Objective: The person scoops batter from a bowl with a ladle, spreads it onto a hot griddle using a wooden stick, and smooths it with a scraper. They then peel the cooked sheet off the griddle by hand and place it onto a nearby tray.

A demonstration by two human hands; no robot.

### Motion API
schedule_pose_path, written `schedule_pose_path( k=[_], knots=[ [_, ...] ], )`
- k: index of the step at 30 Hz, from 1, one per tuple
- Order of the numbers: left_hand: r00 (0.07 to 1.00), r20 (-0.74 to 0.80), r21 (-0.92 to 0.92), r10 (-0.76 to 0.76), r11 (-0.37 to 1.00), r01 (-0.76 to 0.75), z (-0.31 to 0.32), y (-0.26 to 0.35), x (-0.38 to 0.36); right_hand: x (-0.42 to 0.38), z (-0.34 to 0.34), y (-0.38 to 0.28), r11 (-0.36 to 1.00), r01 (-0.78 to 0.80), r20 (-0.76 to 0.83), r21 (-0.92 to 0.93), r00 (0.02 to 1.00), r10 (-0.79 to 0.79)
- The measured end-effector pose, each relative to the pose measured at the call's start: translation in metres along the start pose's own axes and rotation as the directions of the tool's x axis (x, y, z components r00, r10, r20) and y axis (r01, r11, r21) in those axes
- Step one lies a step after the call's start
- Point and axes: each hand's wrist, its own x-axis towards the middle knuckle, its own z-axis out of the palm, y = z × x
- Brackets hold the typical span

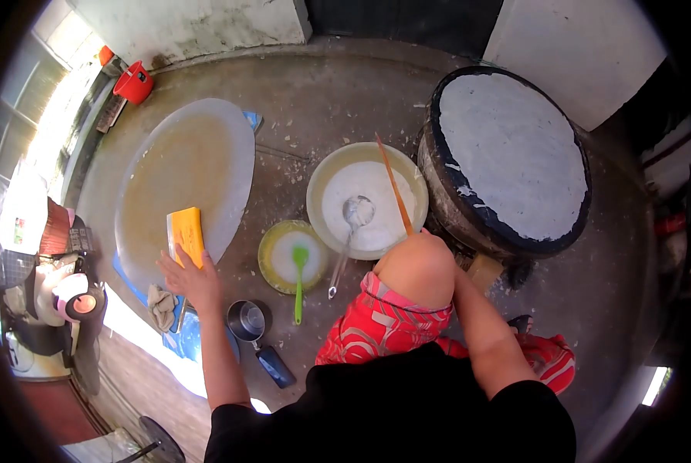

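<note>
My left hand (189,279) has its fingers spread at the lower end of a yellow scraper (186,234), which lies on a large pale oval board (233,147); whether the fingertips touch it is unclear. My right hand is mostly hidden behind my raised knee (419,266), close to the lower end of a long brown stick (394,185). That stick leans across a big basin (317,174) of white batter, where a metal ladle (350,224) also rests. A smaller yellow-green bowl (265,266) beside it holds whitish liquid and a green spatula (300,266).
At the right stands a round black-rimmed griddle (515,154) covered by a white layer. A small metal pot (248,319), a crumpled cloth (161,307) and a blue object (187,343) lie near my left forearm. A red bucket (134,82) stands at the upper left.
</note>
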Motion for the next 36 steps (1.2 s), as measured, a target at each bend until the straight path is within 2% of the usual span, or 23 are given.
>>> schedule_pose_path(
  k=[2, 3, 4, 5, 6, 7, 9, 11, 13, 17, 20, 22, 23, 24, 25, 27, 28, 29, 30, 31, 33, 34, 36],
  knots=[
    [0.942, 0.251, 0.159, -0.222, 0.97, 0.186, 0.017, -0.02, 0.01, 0.001, -0.007, 0.006, 0.997, -0.028, 0.022, 0.072, 0.999, 0.027],
    [0.945, 0.248, 0.154, -0.214, 0.972, 0.18, 0.021, -0.024, 0.015, -0.003, -0.017, 0.01, 0.743, 0.232, 0.077, -0.628, 0.969, -0.237],
    [0.845, 0.424, 0.162, -0.326, 0.945, 0.283, 0.022, -0.026, 0.02, -0.005, -0.023, 0.012, 0.028, 0.321, 0.287, -0.947, 0.882, -0.374],
    [0.701, 0.581, 0.19, -0.412, 0.907, 0.376, 0.024, -0.026, 0.026, -0.024, -0.008, -0.005, 0.032, 0.316, 0.28, -0.948, 0.88, -0.384],
    [0.708, 0.582, 0.182, -0.399, 0.913, 0.365, 0.026, -0.026, 0.027, -0.063, 0.036, -0.043, 0.204, 0.142, 0.087, -0.968, 0.962, -0.258],
    [0.733, 0.548, 0.176, -0.403, 0.912, 0.369, 0.029, -0.026, 0.025, -0.086, 0.061, -0.064, 0.349, -0.056, -0.097, -0.936, 0.99, -0.101],
    [0.766, 0.52, 0.145, -0.378, 0.923, 0.357, 0.032, -0.026, 0.027, -0.094, 0.058, -0.06, 0.407, -0.083, -0.147, -0.91, 0.98, -0.13],
    [0.717, 0.638, 0.088, -0.281, 0.951, 0.295, 0.022, -0.03, 0.038, -0.1, 0.046, -0.055, 0.465, -0.107, -0.204, -0.879, 0.965, -0.163],
    [0.799, 0.587, 0.049, -0.131, 0.991, 0.126, 0.011, -0.031, 0.046, -0.097, 0.028, -0.043, 0.324, -0.089, -0.145, -0.942, 0.977, -0.153],
    [0.941, 0.296, 0.126, -0.167, 0.983, 0.135, -0.014, -0.038, 0.079, -0.101, 0.021, -0.045, 0.536, 0.046, -0.097, -0.843, 0.967, -0.235],
    [0.947, 0.252, 0.035, -0.2, 0.98, 0.198, -0.044, -0.038, 0.105, -0.122, 0.054, -0.082, 0.534, 0.136, -0.08, -0.834, 0.929, -0.361],
    [0.985, 0.164, -0.346, -0.057, 0.931, 0.111, -0.062, -0.019, 0.107, -0.135, 0.081, -0.106, 0.484, 0.243, -0.034, -0.841, 0.868, -0.495],
    [0.986, 0.162, -0.355, -0.043, 0.93, 0.099, -0.068, -0.002, 0.104, -0.142, 0.095, -0.118, 0.452, 0.303, 0.005, -0.839, 0.834, -0.551],
    [0.989, -0.04, -0.421, 0.142, 0.895, -0.145, -0.076, 0.022, 0.1, -0.15, 0.112, -0.129, 0.421, 0.368, 0.038, -0.829, 0.788, -0.615],
    [0.921, -0.247, -0.434, 0.302, 0.815, -0.384, -0.086, 0.048, 0.094, -0.16, 0.131, -0.14, 0.384, 0.429, 0.072, -0.818, 0.737, -0.672],
    [0.813, -0.258, -0.495, 0.521, 0.652, -0.575, -0.113, 0.111, 0.08, -0.184, 0.172, -0.163, 0.205, 0.543, 0.175, -0.815, 0.567, -0.805],
    [0.738, -0.244, -0.45, 0.629, 0.6, -0.661, -0.135, 0.148, 0.067, -0.194, 0.187, -0.174, 0.205, 0.543, 0.175, -0.814, 0.567, -0.805],
    [0.622, -0.317, -0.486, 0.716, 0.441, -0.755, -0.138, 0.176, 0.059, -0.203, 0.201, -0.184, -0.103, 0.485, 0.32, -0.868, 0.388, -0.865],
    [0.537, -0.289, -0.521, 0.792, 0.341, -0.783, -0.148, 0.204, 0.048, -0.207, 0.206, -0.189, -0.394, 0.355, 0.485, -0.848, 0.215, -0.848],
    [0.424, -0.344, -0.507, 0.838, 0.215, -0.835, -0.155, 0.23, 0.037, -0.209, 0.204, -0.19, -0.397, 0.358, 0.488, -0.845, 0.215, -0.846],
    [0.252, -0.384, -0.565, 0.888, -0.01, -0.825, -0.159, 0.267, 0.016, -0.215, 0.196, -0.189, -0.58, 0.204, 0.612, -0.789, 0.344, -0.712],
    [0.173, -0.371, -0.562, 0.912, -0.073, -0.824, -0.162, 0.28, 0.007, -0.215, 0.183, -0.18, -0.481, 0.199, 0.494, -0.854, 0.601, -0.628],
    [0.183, -0.451, -0.539, 0.873, -0.103, -0.836, -0.167, 0.302, 0.0, -0.216, 0.159, -0.173, -0.286, 0.154, 0.31, -0.946, 0.688, -0.656]
  ],
)
